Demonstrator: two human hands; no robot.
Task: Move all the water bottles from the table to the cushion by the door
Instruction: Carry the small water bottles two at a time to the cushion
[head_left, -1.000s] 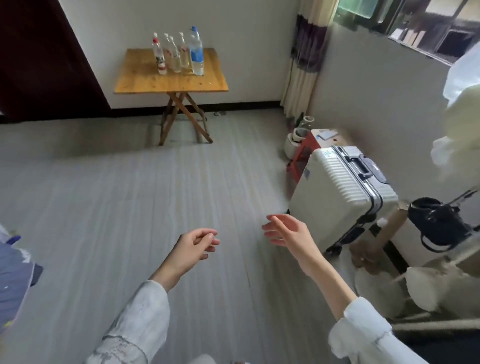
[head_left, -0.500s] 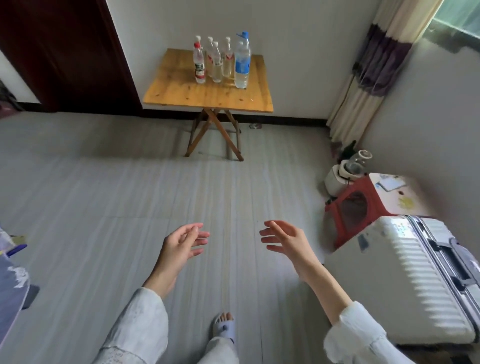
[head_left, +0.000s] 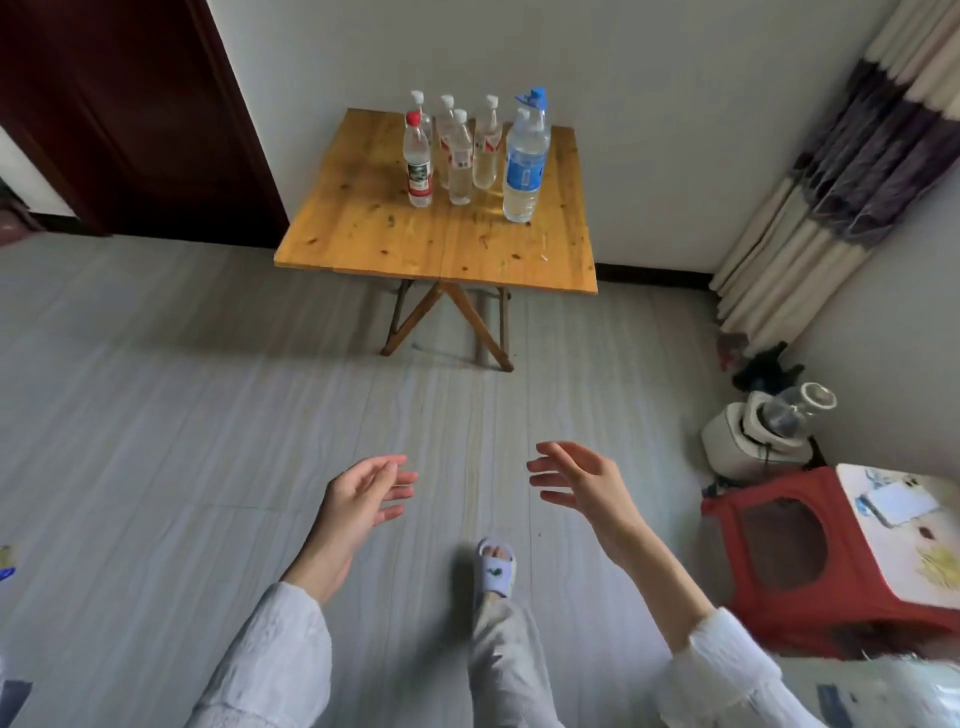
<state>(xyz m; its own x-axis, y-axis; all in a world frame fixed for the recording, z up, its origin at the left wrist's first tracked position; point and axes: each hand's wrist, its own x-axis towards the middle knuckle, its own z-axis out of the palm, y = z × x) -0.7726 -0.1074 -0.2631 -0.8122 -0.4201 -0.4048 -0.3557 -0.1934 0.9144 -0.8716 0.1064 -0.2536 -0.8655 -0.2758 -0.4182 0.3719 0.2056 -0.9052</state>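
Both hands, left (head_left: 363, 499) and right (head_left: 582, 486), empty with loose fingers, should approach bottles (head_left: 470, 150) on worktop (head_left: 436, 244) at upper centre, gripping mid-body.

Yellow-brown table (head_left: 441, 244), red stool (head_left: 779, 566) (curtain (head_left: 857, 171) seemingly purple-striped).

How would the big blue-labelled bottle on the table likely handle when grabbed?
The blue-labelled bottle looks nearly full, so probably the heaviest of the group. It is tall with a narrow base, so a sideways push may tip it. Its clear plastic wall likely flexes slightly under grip.
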